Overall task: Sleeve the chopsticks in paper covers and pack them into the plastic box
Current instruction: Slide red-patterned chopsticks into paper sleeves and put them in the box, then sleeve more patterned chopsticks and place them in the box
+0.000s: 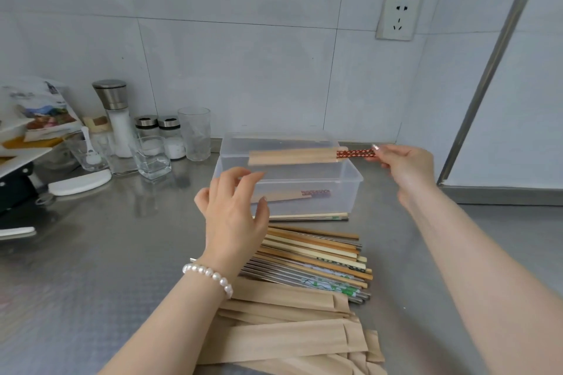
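My right hand [405,166] pinches the red patterned ends of a sleeved pair of chopsticks [294,156] and holds it level over the open clear plastic box [355,179]. Another sleeved pair [286,195] lies on the box floor. My left hand [234,210] hovers with relaxed fingers at the box's front left corner, holding nothing. Loose chopsticks [313,256] of wood and metal lie piled in front of the box. Brown paper covers [286,335] are stacked nearest me.
A steel counter [106,253] carries a salt grinder [117,119], small jars [158,128], glasses [195,134] and a white lid [80,183] at the back left. A tiled wall with a socket [397,17] stands behind. A metal frame [487,70] rises at right.
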A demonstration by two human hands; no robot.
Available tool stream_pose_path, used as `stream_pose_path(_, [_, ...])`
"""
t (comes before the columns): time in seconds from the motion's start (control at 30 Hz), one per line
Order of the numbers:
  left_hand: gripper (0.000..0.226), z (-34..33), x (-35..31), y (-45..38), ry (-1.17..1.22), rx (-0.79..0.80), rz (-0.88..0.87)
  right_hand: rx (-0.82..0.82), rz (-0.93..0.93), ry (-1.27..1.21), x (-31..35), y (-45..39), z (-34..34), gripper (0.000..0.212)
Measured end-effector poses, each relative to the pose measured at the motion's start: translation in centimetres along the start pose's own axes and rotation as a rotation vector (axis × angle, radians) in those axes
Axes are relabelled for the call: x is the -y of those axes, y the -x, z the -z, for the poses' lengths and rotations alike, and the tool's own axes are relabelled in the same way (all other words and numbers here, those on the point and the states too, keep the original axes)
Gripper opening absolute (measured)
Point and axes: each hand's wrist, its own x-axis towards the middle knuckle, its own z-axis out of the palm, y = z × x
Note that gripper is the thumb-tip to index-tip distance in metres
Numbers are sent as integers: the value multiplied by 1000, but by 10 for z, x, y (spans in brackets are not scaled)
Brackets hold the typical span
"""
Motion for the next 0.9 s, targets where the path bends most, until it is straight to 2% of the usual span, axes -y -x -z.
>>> stream_pose_path(0.23, [34,5,3,-5,15,-19,104,143,-144,330,-6,-25,-27,11])
stream_pose_path(0.4, [35,5,3,-5,21,-9,116,47,-219,602,-8,-30,-46,13])
stream_pose_path(0.6, [35,4,3,-4,23,-17,124,-137,-138,672,-19,-21,-56,11])
stream_pose_path(0.7, [35,4,3,-4,21,-2,130,-104,-131,792,-19,-19,-61,11])
stream_pose_path(0.8, [35,2,3,-3,15,20,125,-37,34,1057,-26,-17,-63,16])
stream_pose_path(0.9, [36,0,3,-1,22,50,119,50,159,1231,-30,-11,-65,32])
